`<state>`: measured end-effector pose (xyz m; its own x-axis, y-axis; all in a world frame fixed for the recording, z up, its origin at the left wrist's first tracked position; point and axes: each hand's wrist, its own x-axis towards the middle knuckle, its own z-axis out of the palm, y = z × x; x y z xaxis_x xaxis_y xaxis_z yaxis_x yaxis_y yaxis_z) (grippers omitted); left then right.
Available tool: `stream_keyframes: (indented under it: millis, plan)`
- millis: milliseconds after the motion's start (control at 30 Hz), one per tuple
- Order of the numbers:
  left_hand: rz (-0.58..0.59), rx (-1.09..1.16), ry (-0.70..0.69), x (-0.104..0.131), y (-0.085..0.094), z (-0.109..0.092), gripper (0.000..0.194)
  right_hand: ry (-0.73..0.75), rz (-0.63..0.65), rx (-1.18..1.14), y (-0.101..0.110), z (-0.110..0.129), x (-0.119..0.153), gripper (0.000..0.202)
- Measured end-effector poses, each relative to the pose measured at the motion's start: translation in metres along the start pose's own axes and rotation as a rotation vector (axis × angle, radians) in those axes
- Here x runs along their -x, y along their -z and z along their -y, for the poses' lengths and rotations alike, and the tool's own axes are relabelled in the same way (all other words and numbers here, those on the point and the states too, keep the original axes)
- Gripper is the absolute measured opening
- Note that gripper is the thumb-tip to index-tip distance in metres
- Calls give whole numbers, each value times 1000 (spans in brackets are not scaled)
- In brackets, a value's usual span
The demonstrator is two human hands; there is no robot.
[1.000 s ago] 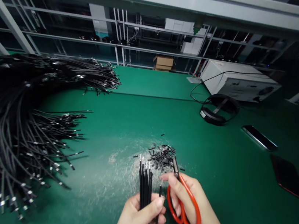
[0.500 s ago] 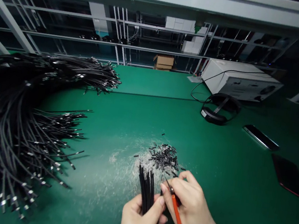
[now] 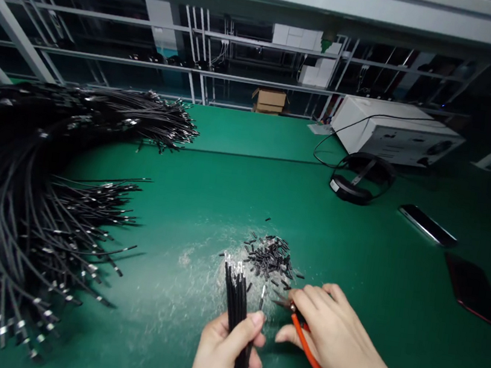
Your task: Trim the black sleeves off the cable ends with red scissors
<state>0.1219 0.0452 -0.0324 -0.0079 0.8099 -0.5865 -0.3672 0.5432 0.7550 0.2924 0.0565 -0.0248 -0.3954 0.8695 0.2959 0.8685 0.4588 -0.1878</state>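
Note:
My left hand (image 3: 226,352) is closed around a bundle of black cables (image 3: 236,295) with pale stripped tips pointing away from me. One cable (image 3: 261,299) stands apart from the bundle, pinched near my thumb, its end bare and light. To its right, my right hand (image 3: 328,326) grips orange-handled cutters (image 3: 307,345), their metal blades pointing left, a short gap from that single cable. Just beyond both hands, a small heap of short black sheath pieces (image 3: 272,258) lies among whitish fibre scraps (image 3: 198,262) on the green table (image 3: 189,194).
A large pile of black cables (image 3: 9,175) covers the left side. At the right are a black headset (image 3: 355,181), a phone (image 3: 429,225) and a dark flat case (image 3: 477,290). A white metal box (image 3: 393,135) stands behind them, and a cardboard box (image 3: 270,99) is farther back.
My right hand and the cutters have moved right, away from the cables. The single cable's pale end now shows. My left hand has shifted slightly left and down with the bundle.

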Motion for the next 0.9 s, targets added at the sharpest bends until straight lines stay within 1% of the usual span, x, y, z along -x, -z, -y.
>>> stream_keyframes:
  millis: [167,400,733,900]
  plan:
    - [24,-18,0,1,-1,1,29,22,-7,42,-9,8,3,35]
    - [5,-16,0,1,-2,2,28,51,-55,83,-6,8,0,32]
    - [-5,-25,-29,1,-4,3,27,114,-26,137,2,4,-2,29]
    - [-13,-21,-40,0,-3,5,27,120,32,76,5,-4,-4,29]
